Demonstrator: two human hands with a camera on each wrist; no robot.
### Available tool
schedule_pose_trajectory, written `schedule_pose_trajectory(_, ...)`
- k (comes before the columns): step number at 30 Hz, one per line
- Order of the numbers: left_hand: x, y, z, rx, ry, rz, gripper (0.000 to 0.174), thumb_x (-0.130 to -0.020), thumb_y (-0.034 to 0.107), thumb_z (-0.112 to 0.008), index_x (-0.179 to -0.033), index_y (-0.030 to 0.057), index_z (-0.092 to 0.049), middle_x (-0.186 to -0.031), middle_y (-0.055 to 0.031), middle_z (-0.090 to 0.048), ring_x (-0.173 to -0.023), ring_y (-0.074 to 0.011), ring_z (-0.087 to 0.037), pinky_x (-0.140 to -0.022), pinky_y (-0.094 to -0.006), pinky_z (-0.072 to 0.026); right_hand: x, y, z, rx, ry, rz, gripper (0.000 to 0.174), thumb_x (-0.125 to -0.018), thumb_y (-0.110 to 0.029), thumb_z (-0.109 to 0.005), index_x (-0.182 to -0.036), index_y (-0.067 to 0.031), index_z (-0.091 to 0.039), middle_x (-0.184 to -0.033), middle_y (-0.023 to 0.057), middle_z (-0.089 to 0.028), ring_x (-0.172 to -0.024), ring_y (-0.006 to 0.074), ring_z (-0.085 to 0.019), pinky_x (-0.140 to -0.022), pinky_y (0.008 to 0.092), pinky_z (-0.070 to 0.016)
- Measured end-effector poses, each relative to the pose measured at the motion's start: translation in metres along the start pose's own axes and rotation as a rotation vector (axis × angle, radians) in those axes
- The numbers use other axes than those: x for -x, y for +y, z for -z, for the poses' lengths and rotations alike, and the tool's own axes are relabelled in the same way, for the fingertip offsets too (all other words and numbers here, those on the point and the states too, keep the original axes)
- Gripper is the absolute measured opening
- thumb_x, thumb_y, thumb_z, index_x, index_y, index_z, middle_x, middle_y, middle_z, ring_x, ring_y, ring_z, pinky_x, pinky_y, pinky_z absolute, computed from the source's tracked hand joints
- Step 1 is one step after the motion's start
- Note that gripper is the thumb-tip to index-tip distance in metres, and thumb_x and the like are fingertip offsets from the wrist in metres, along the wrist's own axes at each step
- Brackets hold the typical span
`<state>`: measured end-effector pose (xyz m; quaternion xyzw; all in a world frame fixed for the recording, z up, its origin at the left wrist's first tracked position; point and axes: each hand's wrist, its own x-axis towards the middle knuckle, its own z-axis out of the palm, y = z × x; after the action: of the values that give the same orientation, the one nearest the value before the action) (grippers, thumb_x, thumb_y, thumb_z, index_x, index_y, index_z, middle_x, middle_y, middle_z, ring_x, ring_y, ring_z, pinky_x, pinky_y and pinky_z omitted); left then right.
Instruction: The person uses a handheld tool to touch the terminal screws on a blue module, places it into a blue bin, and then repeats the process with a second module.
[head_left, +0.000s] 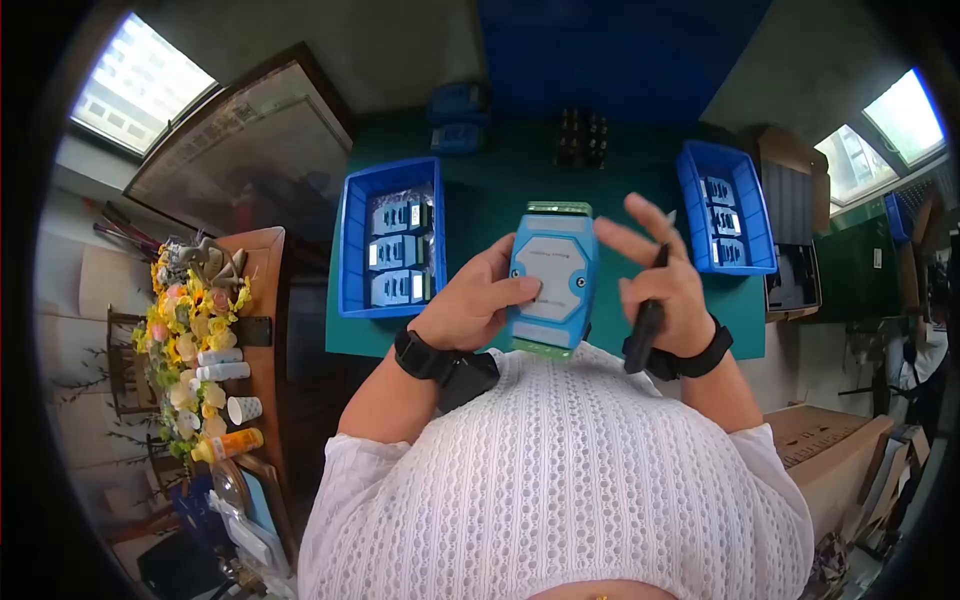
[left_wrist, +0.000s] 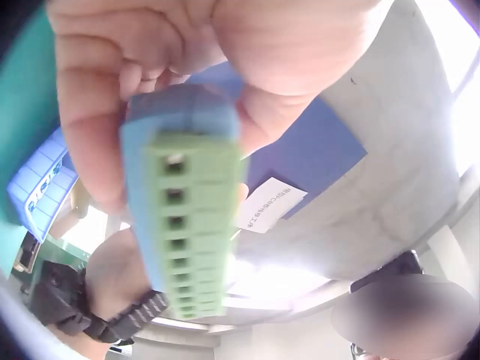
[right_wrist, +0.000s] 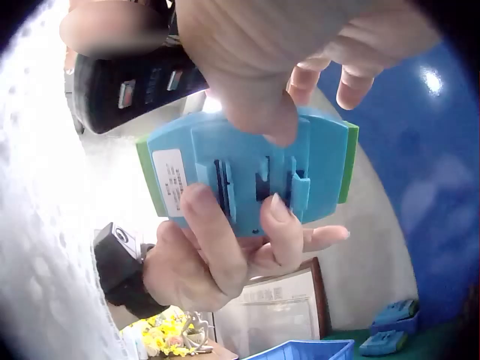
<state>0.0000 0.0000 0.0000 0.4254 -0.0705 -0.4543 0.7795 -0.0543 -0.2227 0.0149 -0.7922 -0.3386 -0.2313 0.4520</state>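
A light-blue module (head_left: 553, 275) with green terminal strips at both ends is gripped by my left hand (head_left: 470, 300), thumb over its labelled face. In the left wrist view, one green terminal strip (left_wrist: 196, 225) faces the camera below the left hand (left_wrist: 217, 45). The right wrist view shows the module's back (right_wrist: 251, 172), with left fingers (right_wrist: 217, 240) across it. My right hand (head_left: 670, 295) holds a black-handled tool (head_left: 645, 335) against the palm, some fingers spread beside the module. Its thumb (right_wrist: 262, 112) overlaps the module's edge; contact is uncertain.
On the green table (head_left: 500, 180), blue bins (head_left: 350, 240) (head_left: 765, 225) at left and right hold similar modules. Blue devices (head_left: 458, 138) and black parts (head_left: 580, 138) lie at the back. Flowers (head_left: 190, 340) and cups stand on a wooden table at left; a cardboard box (head_left: 830, 440) is at right.
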Motion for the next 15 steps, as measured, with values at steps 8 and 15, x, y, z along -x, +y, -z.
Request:
schedule_pose_trajectory(8,0.003,-0.008,-0.015,-0.142,0.046,-0.217,0.074,-0.073,0.015,-0.069,-0.128,0.0047,-0.022,-0.121,-0.0171,-0.044,-0.116,-0.0287,-0.044,-0.096,-0.0432,-0.0379,-0.006,0.003,0.002,-0.453,0.403,-0.368,0.033,-0.096,-0.032,-0.031,-0.111,-0.0037,-0.037,-0.102,0.0199,-0.061,-0.098,0.0246,-0.058,-0.091,0.0357,-0.0410)
schedule_pose_trajectory(15,0.011,-0.009,-0.021,-0.171,0.065,-0.217,0.072,-0.074,0.016,-0.067,-0.131,0.0036,-0.024,-0.122,-0.0159,-0.043,-0.117,-0.0262,-0.042,-0.096,-0.0415,-0.0362,-0.016,-0.004,-0.004,-1.128,0.549,-0.609,0.041,-0.097,-0.034,-0.026,-0.098,-0.0019,-0.052,-0.073,0.0092,-0.058,-0.069,0.0168,-0.056,-0.085,0.0345,-0.0432)
